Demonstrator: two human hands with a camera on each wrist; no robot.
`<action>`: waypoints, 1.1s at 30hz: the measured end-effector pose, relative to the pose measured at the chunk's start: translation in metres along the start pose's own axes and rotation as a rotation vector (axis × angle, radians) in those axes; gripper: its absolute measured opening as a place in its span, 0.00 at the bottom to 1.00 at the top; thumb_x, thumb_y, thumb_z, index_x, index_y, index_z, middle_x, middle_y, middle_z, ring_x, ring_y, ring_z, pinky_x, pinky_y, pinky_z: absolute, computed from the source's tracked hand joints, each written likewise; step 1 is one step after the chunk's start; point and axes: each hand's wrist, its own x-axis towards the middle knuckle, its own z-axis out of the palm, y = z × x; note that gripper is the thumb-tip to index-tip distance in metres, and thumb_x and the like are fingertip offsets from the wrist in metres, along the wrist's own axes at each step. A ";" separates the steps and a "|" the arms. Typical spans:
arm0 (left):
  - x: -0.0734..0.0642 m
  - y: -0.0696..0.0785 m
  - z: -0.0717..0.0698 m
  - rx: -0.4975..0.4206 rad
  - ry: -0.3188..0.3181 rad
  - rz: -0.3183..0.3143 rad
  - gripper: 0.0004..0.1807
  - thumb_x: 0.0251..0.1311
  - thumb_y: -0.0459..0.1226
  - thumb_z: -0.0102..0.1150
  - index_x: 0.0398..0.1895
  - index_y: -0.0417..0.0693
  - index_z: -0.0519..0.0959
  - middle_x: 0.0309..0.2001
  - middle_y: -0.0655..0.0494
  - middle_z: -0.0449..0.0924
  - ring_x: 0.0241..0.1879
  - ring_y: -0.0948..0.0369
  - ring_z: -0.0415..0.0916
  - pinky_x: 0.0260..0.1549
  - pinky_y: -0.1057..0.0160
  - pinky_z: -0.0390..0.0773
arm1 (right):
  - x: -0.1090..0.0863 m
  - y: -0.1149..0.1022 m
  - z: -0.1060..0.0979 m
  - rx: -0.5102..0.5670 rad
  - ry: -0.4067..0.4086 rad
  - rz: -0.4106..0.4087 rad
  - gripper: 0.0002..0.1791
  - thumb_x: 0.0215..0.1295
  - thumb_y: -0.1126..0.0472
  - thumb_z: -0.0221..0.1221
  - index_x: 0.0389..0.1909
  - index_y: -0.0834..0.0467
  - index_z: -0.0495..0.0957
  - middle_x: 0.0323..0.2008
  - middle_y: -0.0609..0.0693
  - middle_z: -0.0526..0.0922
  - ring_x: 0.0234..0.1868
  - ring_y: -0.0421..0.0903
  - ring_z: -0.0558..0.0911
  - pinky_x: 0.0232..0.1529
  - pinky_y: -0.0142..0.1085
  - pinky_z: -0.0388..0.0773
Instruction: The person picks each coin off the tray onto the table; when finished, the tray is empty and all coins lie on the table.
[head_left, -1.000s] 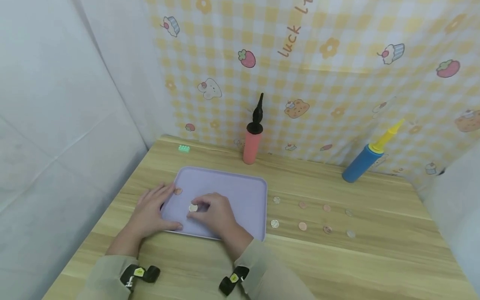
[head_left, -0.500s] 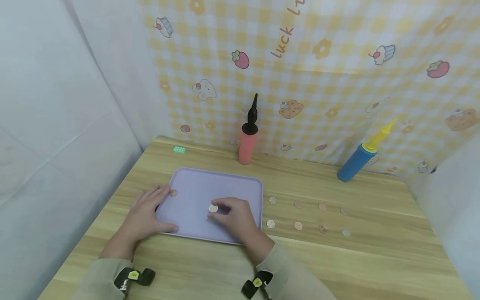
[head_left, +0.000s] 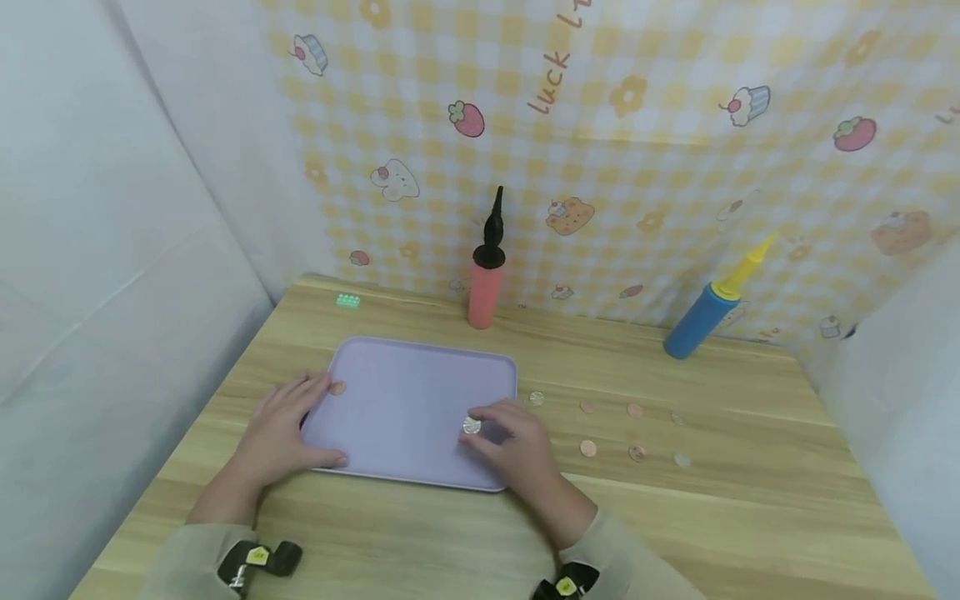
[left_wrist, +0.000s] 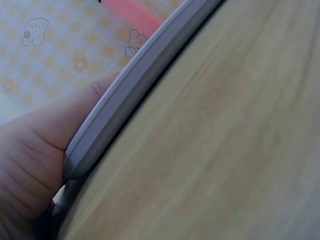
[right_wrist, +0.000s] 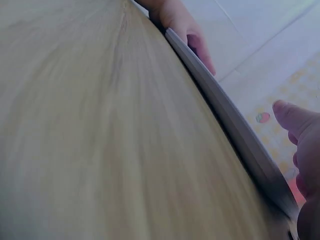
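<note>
My left hand holds the near-left corner of a lilac tray, its thumb over the front rim and its fingers along the left side. A copper-coloured coin lies at those fingertips; whether they touch it I cannot tell. Above the tray's right part, my right hand pinches a silver coin between thumb and index finger. The left wrist view shows the left thumb against the tray's rim. In the right wrist view the right thumb shows, but its coin does not.
Right of the tray, several coins lie in two rows, among them a silver coin and a copper coin. Behind stand a pink-and-black hand pump and a blue-and-yellow hand pump. A green toy brick lies back left.
My right hand has moved rightward over the tray with the silver coin, and now covers the nearest silver coin of the rows. The left hand stays at the tray's corner; the view has shifted slightly.
</note>
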 end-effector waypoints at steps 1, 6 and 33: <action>-0.001 -0.001 0.001 0.001 0.004 0.004 0.73 0.34 0.65 0.86 0.81 0.38 0.64 0.77 0.33 0.65 0.77 0.30 0.54 0.73 0.25 0.47 | -0.003 0.002 -0.004 -0.006 0.004 0.007 0.21 0.44 0.61 0.86 0.41 0.57 0.91 0.38 0.46 0.92 0.42 0.46 0.88 0.45 0.36 0.84; -0.002 -0.001 0.001 0.007 0.011 0.012 0.73 0.34 0.66 0.86 0.81 0.38 0.64 0.77 0.33 0.66 0.77 0.30 0.55 0.74 0.26 0.47 | -0.012 0.012 -0.026 -0.046 0.007 0.110 0.20 0.46 0.63 0.85 0.42 0.56 0.92 0.39 0.46 0.91 0.39 0.45 0.86 0.41 0.34 0.83; -0.001 0.004 0.000 0.000 0.006 0.024 0.72 0.35 0.62 0.87 0.82 0.37 0.62 0.76 0.30 0.66 0.76 0.29 0.55 0.76 0.29 0.44 | -0.062 0.073 -0.163 -0.308 0.208 0.175 0.22 0.42 0.76 0.83 0.42 0.64 0.90 0.41 0.57 0.92 0.41 0.52 0.85 0.58 0.20 0.73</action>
